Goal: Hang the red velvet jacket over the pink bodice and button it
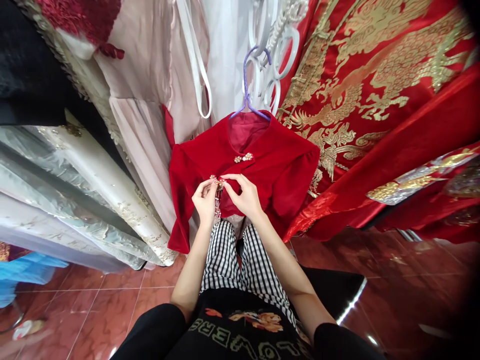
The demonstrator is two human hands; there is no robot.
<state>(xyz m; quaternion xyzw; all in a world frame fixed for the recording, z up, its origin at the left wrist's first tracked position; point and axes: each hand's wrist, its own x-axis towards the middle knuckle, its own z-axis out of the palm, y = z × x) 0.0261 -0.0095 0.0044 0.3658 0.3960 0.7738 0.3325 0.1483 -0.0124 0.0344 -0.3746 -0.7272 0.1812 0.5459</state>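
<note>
Your left hand (204,200) and right hand (244,196) met before the front of a red jacket (272,162), each with thumb and forefinger pinched on a tasselled fastener (218,201), its beaded strands dangling beneath the grip. Above and slightly right of the grip lay a beaded clasp (243,158); higher, a purple hanger (246,85) bore the jacket. Gold-patterned red fabric (360,85) hung farther right of your hands.

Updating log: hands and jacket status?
Left hand, right hand: both pinching lower beaded clasp. Red jacket hanging from purple hanger. Upper clasp looks fastened. Nothing visibly blocking.
</note>
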